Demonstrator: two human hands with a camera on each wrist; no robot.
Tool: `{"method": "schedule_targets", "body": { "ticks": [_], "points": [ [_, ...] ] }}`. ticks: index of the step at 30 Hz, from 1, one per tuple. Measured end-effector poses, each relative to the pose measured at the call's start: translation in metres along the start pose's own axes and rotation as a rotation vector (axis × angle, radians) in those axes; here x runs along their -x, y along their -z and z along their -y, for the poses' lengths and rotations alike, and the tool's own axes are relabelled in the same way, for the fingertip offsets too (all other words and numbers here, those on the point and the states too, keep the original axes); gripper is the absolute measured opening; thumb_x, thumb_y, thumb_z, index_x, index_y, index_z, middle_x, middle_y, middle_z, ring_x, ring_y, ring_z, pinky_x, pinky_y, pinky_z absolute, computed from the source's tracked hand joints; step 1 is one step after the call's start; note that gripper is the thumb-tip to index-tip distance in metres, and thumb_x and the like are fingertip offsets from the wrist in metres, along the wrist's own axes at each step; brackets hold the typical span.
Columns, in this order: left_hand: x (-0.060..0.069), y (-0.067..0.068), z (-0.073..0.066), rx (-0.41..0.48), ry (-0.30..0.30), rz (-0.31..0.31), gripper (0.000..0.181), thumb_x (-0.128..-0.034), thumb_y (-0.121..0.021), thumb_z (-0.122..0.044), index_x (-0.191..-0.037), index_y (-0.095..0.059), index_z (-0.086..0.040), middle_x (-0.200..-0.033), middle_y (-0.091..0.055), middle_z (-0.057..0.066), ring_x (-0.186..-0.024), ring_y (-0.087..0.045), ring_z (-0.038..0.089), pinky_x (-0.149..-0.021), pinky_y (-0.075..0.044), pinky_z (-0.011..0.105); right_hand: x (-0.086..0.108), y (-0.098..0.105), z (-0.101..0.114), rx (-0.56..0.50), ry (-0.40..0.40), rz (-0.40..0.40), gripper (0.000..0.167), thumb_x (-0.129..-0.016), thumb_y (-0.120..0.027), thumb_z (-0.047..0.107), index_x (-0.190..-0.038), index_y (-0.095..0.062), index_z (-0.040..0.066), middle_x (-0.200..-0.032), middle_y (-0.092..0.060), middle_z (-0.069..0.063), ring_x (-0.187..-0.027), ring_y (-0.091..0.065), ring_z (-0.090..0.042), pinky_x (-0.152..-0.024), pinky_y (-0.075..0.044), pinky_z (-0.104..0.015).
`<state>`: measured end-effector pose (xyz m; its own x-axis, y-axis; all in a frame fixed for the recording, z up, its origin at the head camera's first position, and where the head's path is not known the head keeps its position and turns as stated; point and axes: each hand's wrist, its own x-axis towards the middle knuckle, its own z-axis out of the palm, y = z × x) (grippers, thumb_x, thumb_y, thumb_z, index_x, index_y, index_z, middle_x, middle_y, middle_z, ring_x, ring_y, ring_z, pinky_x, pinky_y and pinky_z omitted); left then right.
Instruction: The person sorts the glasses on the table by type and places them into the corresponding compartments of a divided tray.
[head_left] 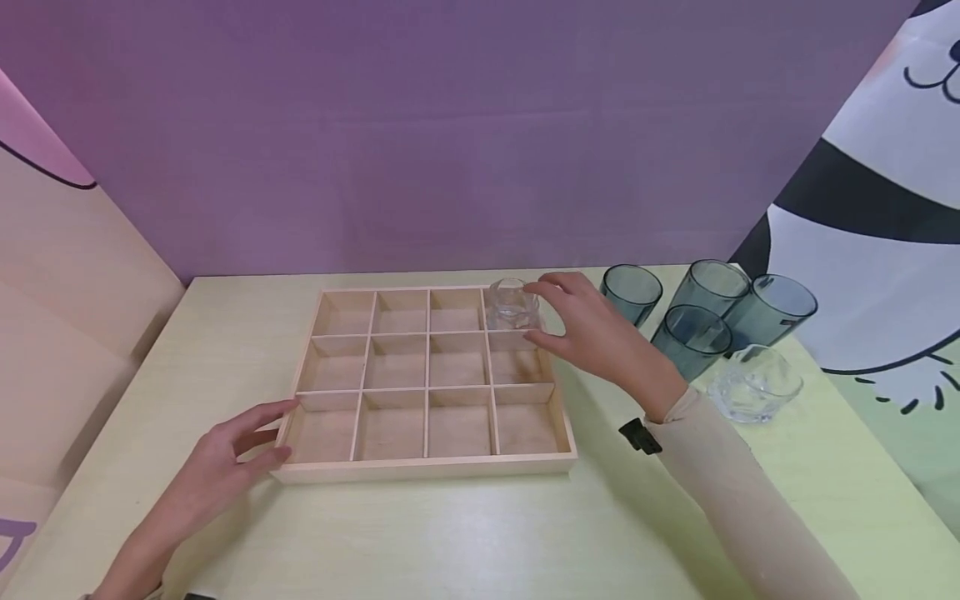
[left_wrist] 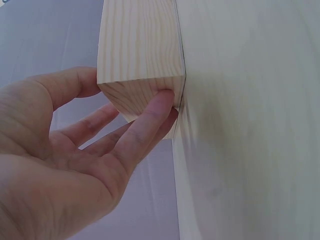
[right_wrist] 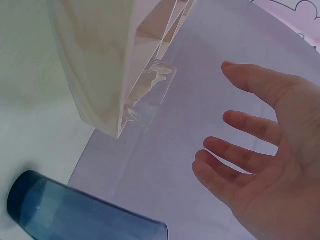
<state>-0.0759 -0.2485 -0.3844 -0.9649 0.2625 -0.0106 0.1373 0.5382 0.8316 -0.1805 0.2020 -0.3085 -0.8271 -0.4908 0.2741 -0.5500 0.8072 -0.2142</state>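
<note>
From my remote post, I judge the step in hand to be placing or adjusting the clear glass [head_left: 512,310] in the far-right compartment of the wooden divided box [head_left: 423,468]; one moment cannot tell me whether the right hand [head_left: 592,337] is reaching in or letting go. That hand is spread wide, thumb and fingers curving about the glass, and the right wrist view shows a gap, so it holds nothing. The left hand [head_left: 213,467] holds the box's near-left corner, thumb and fingers on either side of it. If the glass needs settling, I think the next move calls for a light pinch on its sides and a straight press down; if it sits well, the fingers need only lift clear of the rim. The glass stands mouth up, its axis roughly vertical, its rim above the dividers; it is squat, so no long axis stands out. The box's long axis runs left to right. Right of it stand four tinted tumblers [head_left: 690,343] and another clear glass [head_left: 753,387], all mouth up.
</note>
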Motion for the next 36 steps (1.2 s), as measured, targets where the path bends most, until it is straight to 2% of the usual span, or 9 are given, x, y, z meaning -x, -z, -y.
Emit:
{"method": "schedule_targets", "body": {
  "ticks": [11, 18, 24, 28, 33, 36],
  "points": [
    [-0.001, 0.000, 0.004, -0.006, 0.005, 0.002, 0.055, -0.0967, -0.068, -0.022, -0.148, -0.048, -0.018, -0.154, -0.041, 0.010, -0.127, -0.053, 0.038, -0.083, -0.054, 0.027, 0.036, 0.001, -0.003, 0.049, 0.078, -0.120, 0.053, -0.087, -0.079, 0.023, -0.132, -0.058, 0.004, -0.132, -0.054, -0.018, -0.124, -0.049, -0.035, -0.094, -0.050, -0.049],
    [-0.003, -0.001, 0.005, 0.002, 0.003, 0.002, 0.055, -0.0961, -0.068, -0.019, -0.147, -0.049, -0.019, -0.154, -0.042, 0.009, -0.127, -0.053, 0.038, -0.082, -0.054, 0.026, 0.067, -0.004, -0.006, 0.126, 0.137, -0.183, 0.051, -0.082, -0.082, 0.016, -0.126, -0.060, 0.001, -0.124, -0.057, -0.020, -0.116, -0.052, -0.035, -0.079, -0.056, -0.046],
    [-0.003, -0.001, 0.004, 0.009, 0.001, 0.000, 0.055, -0.0957, -0.069, -0.019, -0.147, -0.049, -0.019, -0.154, -0.042, 0.010, -0.127, -0.053, 0.038, -0.081, -0.054, 0.025, 0.091, -0.006, -0.006, 0.128, 0.169, -0.220, 0.052, -0.078, -0.082, 0.012, -0.124, -0.061, 0.000, -0.122, -0.058, -0.021, -0.114, -0.054, -0.036, -0.085, -0.053, -0.048],
    [-0.003, -0.001, 0.004, 0.005, 0.003, 0.006, 0.055, -0.0963, -0.068, -0.022, -0.148, -0.048, -0.020, -0.154, -0.041, 0.009, -0.128, -0.053, 0.037, -0.082, -0.054, 0.026, 0.108, -0.009, -0.012, 0.119, 0.129, -0.223, 0.052, -0.076, -0.082, 0.010, -0.123, -0.062, 0.001, -0.120, -0.059, -0.019, -0.112, -0.055, -0.036, -0.086, -0.052, -0.050],
    [0.001, -0.002, 0.005, -0.036, 0.007, -0.013, 0.055, -0.0962, -0.069, -0.024, -0.147, -0.049, -0.019, -0.154, -0.042, 0.007, -0.126, -0.055, 0.036, -0.082, -0.054, 0.025, 0.130, -0.014, -0.024, 0.110, 0.026, -0.179, 0.046, -0.078, -0.081, 0.011, -0.119, -0.064, 0.002, -0.118, -0.061, -0.017, -0.111, -0.055, -0.034, -0.086, -0.053, -0.051],
    [0.000, -0.003, 0.005, -0.026, 0.001, -0.011, 0.055, -0.0961, -0.069, -0.023, -0.147, -0.049, -0.018, -0.153, -0.042, 0.007, -0.126, -0.055, 0.036, -0.083, -0.054, 0.025, 0.144, -0.016, -0.032, 0.114, -0.021, -0.186, 0.043, -0.077, -0.081, 0.011, -0.116, -0.065, 0.001, -0.115, -0.062, -0.016, -0.109, -0.056, -0.034, -0.083, -0.053, -0.052]
  ]
}}
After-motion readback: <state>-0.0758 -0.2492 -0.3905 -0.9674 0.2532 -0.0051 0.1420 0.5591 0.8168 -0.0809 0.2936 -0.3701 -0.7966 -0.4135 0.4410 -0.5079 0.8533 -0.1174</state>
